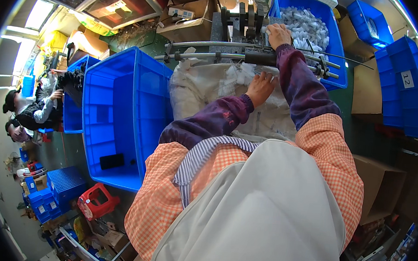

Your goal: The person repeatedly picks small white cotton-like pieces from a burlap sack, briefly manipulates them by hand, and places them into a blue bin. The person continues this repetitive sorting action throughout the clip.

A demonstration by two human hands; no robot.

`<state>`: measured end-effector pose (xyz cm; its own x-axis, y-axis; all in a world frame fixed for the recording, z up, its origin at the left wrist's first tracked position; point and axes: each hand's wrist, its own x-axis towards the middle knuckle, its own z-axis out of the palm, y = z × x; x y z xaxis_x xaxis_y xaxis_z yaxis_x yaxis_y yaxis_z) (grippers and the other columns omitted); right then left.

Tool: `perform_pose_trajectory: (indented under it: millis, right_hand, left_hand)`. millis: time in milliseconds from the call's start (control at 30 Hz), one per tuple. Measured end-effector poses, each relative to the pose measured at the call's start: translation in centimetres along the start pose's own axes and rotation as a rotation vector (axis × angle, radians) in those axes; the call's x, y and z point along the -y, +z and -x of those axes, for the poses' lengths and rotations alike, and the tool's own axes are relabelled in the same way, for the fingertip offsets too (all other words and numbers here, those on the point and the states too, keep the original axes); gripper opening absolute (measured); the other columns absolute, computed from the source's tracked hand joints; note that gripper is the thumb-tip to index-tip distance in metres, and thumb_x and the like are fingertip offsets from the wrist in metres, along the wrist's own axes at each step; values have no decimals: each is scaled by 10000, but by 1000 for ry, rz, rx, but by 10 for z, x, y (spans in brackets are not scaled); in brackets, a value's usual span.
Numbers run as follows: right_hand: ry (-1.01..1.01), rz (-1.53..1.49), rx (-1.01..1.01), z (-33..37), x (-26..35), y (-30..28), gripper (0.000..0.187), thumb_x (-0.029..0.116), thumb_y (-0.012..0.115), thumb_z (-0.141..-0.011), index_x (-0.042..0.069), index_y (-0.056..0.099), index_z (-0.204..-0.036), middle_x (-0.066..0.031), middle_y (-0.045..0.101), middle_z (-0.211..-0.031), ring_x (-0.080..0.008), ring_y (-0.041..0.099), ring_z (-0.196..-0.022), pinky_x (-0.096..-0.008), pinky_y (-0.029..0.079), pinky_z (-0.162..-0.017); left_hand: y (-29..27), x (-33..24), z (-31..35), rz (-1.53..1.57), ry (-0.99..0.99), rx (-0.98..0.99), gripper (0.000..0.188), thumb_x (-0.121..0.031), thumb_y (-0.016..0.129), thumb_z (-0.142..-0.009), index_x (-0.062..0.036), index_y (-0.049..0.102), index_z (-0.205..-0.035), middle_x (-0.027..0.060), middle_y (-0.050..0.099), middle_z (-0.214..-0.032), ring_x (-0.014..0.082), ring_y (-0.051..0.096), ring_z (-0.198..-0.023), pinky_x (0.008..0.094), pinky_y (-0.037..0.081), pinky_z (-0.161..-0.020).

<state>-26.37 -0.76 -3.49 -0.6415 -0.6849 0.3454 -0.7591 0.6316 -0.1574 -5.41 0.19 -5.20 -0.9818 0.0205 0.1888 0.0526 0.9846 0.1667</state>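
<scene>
1. Here we are over the pale cloth [198, 83], spread below the metal rods [211, 45], with loose white plastic pieces [238, 75] lying on its upper part.
2. The left hand [260, 91] is right there beside those pieces, its fingers loosely curled and a little apart; whether they pinch one, I cannot tell.
3. Up top, the right hand [278, 36] reaches past the rods to the right side of the dark machine [251, 22], fingers bent downward; what they grip, if anything, I cannot tell.
4. Just right of that hand, a blue bin [340, 67] carries a big heap of white pieces [305, 30].
5. Over on the left stands a large blue tub [156, 87], a flat black object [112, 161] on its bottom, and a red stool [98, 201] near it.
6. Far left, a co-worker [41, 113] sits beside another tub [72, 115].
</scene>
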Motion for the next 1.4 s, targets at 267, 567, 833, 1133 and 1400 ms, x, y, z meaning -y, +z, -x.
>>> perform_pose_trajectory:
  millis: [267, 567, 833, 1133, 1400]
  right_hand:
    - [39, -5, -21, 4, 1, -1, 206, 237, 555, -801, 153, 604, -982, -12, 596, -1003, -251, 461, -1044, -399, 350, -867]
    - [58, -210, 87, -8, -9, 1, 228, 263, 553, -809, 200, 640, -1010, -1, 598, -1086, -229, 473, -1090, -401, 321, -917]
    - [227, 89, 99, 12, 0, -31, 283, 390, 567, -787, 223, 658, -997, -7, 571, -1103, -237, 435, -1104, -420, 272, -931]
    - [160, 71, 102, 9, 24, -12, 308, 337, 517, -771, 144, 644, -975, -78, 559, -1070, -285, 413, -1090, -445, 272, -906]
    - [139, 87, 42, 7, 61, -6, 282, 274, 479, -799, 109, 626, -974, -93, 571, -1042, -285, 424, -1102, -470, 265, -909]
  left_hand:
    - [-1, 5, 6, 25, 64, -45, 122, -88, 556, -707, -61, 600, -817, 100, 562, -886, 257, 554, -878, 350, 499, -682]
    - [-6, 5, 7, 115, 51, 12, 152, -33, 550, -700, -25, 576, -849, 125, 571, -883, 279, 560, -888, 358, 511, -697]
    - [-19, 9, 12, 212, -55, 73, 199, 3, 520, -721, -8, 578, -911, 142, 579, -922, 314, 563, -902, 383, 488, -740]
    - [-56, 19, 22, 593, -79, -438, 107, -26, 575, -783, -23, 598, -888, 116, 623, -874, 289, 610, -766, 353, 485, -637]
    - [-69, 15, 29, 956, -251, -538, 130, 21, 588, -789, -30, 606, -908, 90, 625, -880, 179, 632, -719, 265, 484, -610]
